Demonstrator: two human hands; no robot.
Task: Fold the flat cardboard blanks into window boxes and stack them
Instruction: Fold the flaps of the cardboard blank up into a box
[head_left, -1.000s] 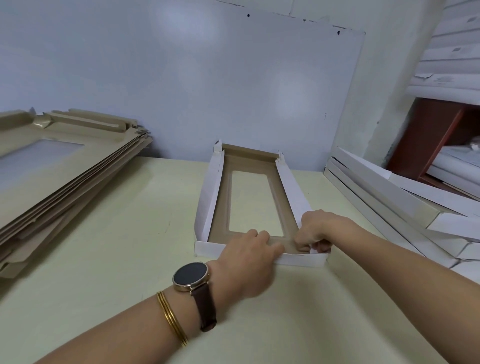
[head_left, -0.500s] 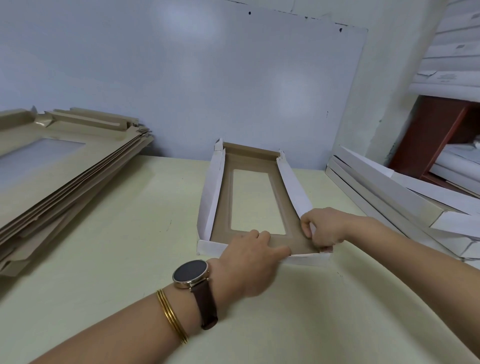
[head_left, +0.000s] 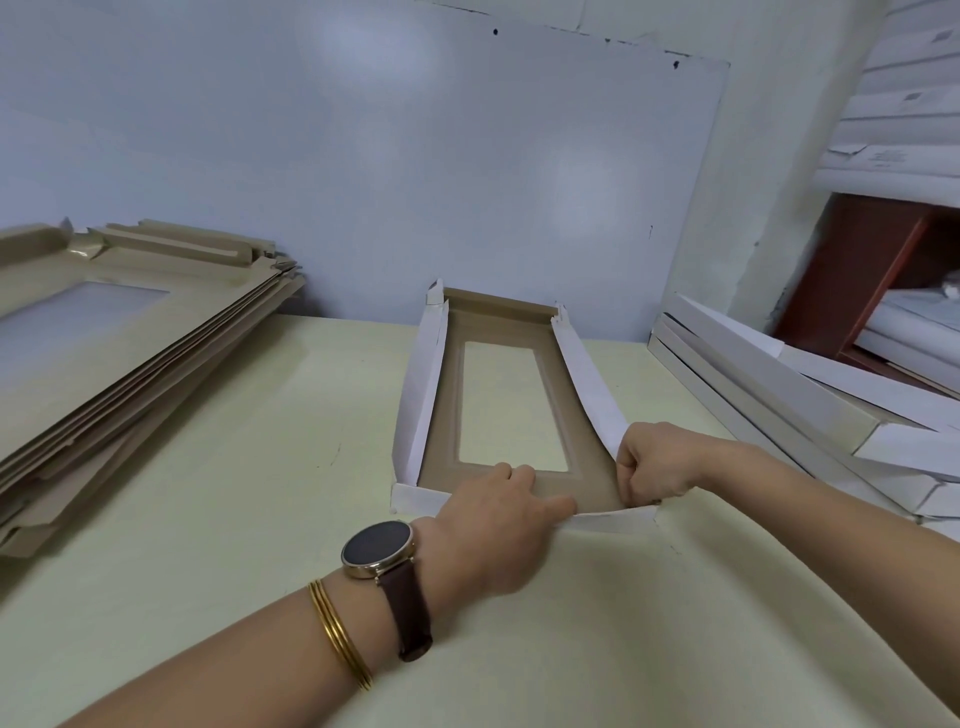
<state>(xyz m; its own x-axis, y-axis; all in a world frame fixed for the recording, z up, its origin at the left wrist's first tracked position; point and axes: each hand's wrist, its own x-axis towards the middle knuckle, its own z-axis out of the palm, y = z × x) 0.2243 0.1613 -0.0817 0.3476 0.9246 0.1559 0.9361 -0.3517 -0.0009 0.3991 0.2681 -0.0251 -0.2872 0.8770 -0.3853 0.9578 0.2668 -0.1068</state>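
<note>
Now blanks (head_left: 130, 364) left, finished boxes (head_left: 779, 395) right; right fingers (head_left: 631, 467) pinch box (head_left: 498, 325), left fingers (head_left: 524, 483) flat.

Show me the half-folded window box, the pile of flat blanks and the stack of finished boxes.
half-folded window box (head_left: 498, 326), head view, brown panel beyond its window
pile of flat blanks (head_left: 130, 374), head view, top sheet
stack of finished boxes (head_left: 769, 387), head view, top box's long side

1 cam only, head-worn, wide-angle. Faces fwd & down across table (head_left: 234, 519) to far wall (head_left: 363, 182). Very near: box (head_left: 448, 395) mid-frame, blanks (head_left: 104, 364) cut off left, stack (head_left: 779, 405) cut off right.
</note>
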